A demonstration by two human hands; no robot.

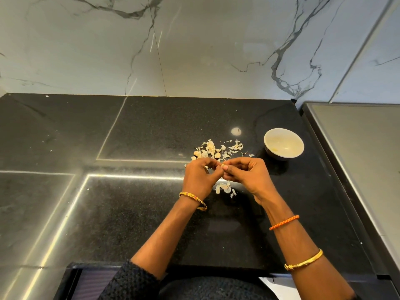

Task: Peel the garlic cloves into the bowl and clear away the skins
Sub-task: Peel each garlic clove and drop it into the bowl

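pale garlic clove (222, 165) – pinched, mostly hidden

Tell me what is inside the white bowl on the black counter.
The round white bowl holds a couple of pale peeled garlic pieces near its bottom left. Glare washes out the rest of the inside, so more cloves there cannot be ruled out.

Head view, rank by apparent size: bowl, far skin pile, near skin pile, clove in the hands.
1. Far skin pile
2. Bowl; its solid outline comes close to the scattered pile, so the top two are unsure
3. Near skin pile
4. Clove, mostly hidden by fingers
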